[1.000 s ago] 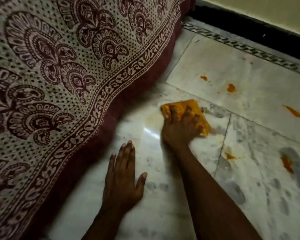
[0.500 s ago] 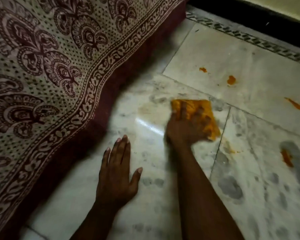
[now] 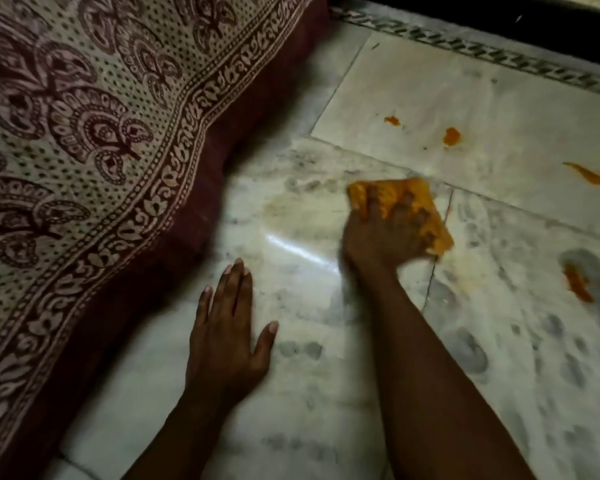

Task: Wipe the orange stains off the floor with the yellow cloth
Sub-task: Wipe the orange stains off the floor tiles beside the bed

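- Marble floor, a printed bedspread draped at 9 o'clock.
- Left hand lies flat and empty, fingers spread, on the floor.
- Right hand presses the cloth down at centre, fingers curled into it.
- Stains remain from 1 to 3 o'clock; a faint smear lies left of the cloth. Roughly half looks left.
- No containers visible.

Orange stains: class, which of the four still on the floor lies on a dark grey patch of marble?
The smear at far right, on the near tile. The other three sit on the pale far tile, beyond the yellow cloth.
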`<action>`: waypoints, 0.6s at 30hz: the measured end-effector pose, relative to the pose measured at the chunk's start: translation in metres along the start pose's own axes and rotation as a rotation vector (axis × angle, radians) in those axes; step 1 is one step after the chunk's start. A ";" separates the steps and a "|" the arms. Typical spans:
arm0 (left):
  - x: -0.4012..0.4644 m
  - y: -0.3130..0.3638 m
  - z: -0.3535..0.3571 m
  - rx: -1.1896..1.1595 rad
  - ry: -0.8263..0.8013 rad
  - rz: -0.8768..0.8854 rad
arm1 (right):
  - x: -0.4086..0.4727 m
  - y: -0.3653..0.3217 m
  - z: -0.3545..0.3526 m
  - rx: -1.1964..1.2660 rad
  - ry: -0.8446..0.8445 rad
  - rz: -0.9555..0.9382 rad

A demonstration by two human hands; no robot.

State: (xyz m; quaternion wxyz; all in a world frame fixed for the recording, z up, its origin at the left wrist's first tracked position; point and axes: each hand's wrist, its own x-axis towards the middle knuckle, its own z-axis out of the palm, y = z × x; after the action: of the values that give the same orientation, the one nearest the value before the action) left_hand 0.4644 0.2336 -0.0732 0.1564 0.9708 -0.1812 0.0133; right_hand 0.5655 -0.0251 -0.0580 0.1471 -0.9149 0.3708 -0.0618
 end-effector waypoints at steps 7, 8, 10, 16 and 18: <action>0.003 0.002 -0.004 -0.074 -0.014 0.015 | -0.095 0.062 -0.017 -0.009 -0.135 -0.602; 0.014 0.001 -0.004 -0.113 -0.002 0.018 | -0.093 0.082 -0.023 -0.031 -0.152 -0.527; 0.045 0.003 -0.001 -0.169 0.036 0.029 | -0.068 0.096 -0.030 -0.050 -0.083 -0.262; 0.103 0.014 0.032 -0.107 0.075 -0.111 | 0.025 -0.012 0.006 -0.032 -0.158 -0.221; 0.100 0.007 0.034 -0.155 0.077 -0.102 | 0.013 -0.014 0.015 -0.105 -0.110 -0.522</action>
State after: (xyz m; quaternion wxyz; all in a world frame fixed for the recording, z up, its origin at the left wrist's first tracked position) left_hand 0.5540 0.1817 -0.0955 0.2382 0.9626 -0.1257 0.0285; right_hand 0.5871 -0.0212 -0.0681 0.0983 -0.9879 0.1167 -0.0286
